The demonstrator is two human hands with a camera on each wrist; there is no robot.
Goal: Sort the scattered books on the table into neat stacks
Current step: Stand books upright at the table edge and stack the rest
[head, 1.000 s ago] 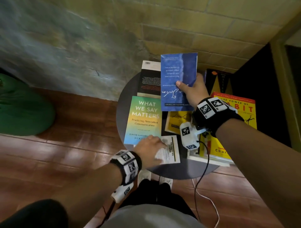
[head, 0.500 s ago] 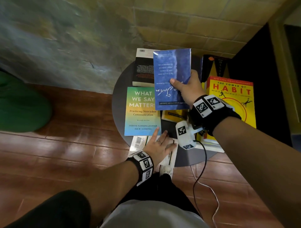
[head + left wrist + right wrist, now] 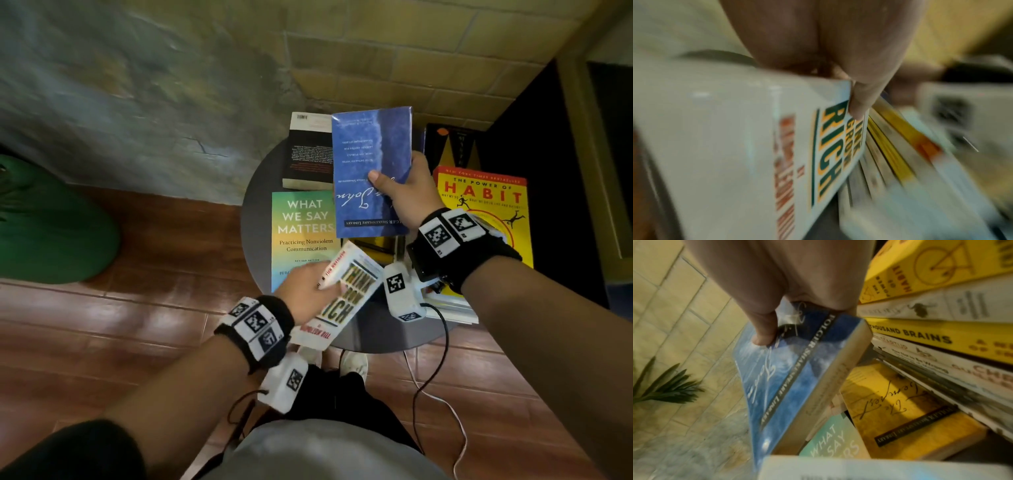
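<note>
Books lie scattered on the round table: right hand grips the blue paperback, long axis pointing away, while left hand clasps the white book, tilted diagonally.

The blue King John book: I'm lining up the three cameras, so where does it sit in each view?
Head: blue book at upper centre, held over the table by the right hand.
Left wrist: not in it.
Right wrist: centre, running down to the bottom edge, thumb on its cover.
Shared landmark: the teal What We Say Matters book, left of the blue book in the head view, bottom centre in the right wrist view.
</note>
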